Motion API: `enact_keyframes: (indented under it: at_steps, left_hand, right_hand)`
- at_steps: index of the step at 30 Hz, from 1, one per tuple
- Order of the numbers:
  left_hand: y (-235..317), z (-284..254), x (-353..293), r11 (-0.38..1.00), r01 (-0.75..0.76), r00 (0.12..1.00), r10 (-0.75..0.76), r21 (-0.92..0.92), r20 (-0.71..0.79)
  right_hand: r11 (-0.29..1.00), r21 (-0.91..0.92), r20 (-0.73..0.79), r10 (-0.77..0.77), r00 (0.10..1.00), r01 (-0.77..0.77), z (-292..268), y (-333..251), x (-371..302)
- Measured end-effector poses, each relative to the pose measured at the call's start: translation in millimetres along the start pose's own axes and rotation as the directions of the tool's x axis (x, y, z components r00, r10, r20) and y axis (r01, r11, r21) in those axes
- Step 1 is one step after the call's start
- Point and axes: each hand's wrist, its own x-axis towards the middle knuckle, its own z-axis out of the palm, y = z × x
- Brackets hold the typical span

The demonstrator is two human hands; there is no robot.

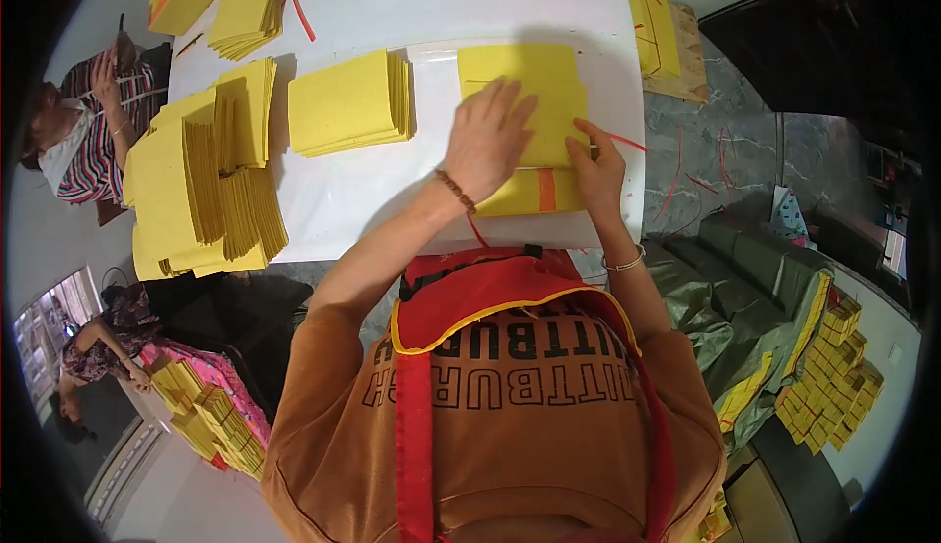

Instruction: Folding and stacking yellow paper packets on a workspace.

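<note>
Yellow paper stack [524,82] is pressed flat by the left hand [487,141] while the right hand [596,166] pinches its edge beside the orange band [546,190]; loose stacks [351,102] remain unbanded.

Both your forearms reach forward from the lower middle of the view, bare below rolled orange sleeves. Your left hand [487,136] lies flat, palm down, with the fingers stretched straight ahead and slightly spread; a beaded bracelet sits on that wrist. Your right hand [596,166] is just beside it, turned more on edge, the fingers curled and pinched at the tips. A thin bangle rings your right wrist.
</note>
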Motion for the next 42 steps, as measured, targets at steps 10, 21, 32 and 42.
enact_keyframes:
  at_steps: [10, 21, 32, 42]
  left_hand:
    - [-0.5, 27.9, -10.7, 0.992, -0.011, 0.996, 0.001, 0.126, 0.085]
    - [-17.8, 6.4, -11.0, 0.985, -0.151, 0.963, 0.166, -0.086, 0.214]
    - [15.0, 26.0, -6.2, 0.817, -0.337, 0.931, 0.213, 0.468, 0.298]
    - [-95.3, -132.0, -27.5, 0.9, 0.07, 0.933, 0.094, 0.429, -0.348]
  right_hand:
    - [0.65, -0.636, 0.108, -0.459, 0.882, 0.416, 6.7, -24.0, -16.9]
    - [0.539, -0.682, 0.394, -0.298, 0.869, 0.494, 15.7, -11.7, -20.2]
    - [0.93, 0.362, 0.025, -0.07, 0.997, 0.056, -30.9, -29.5, 12.8]
    - [0.935, 0.351, 0.082, -0.087, 0.993, 0.053, 10.9, -56.3, -3.0]
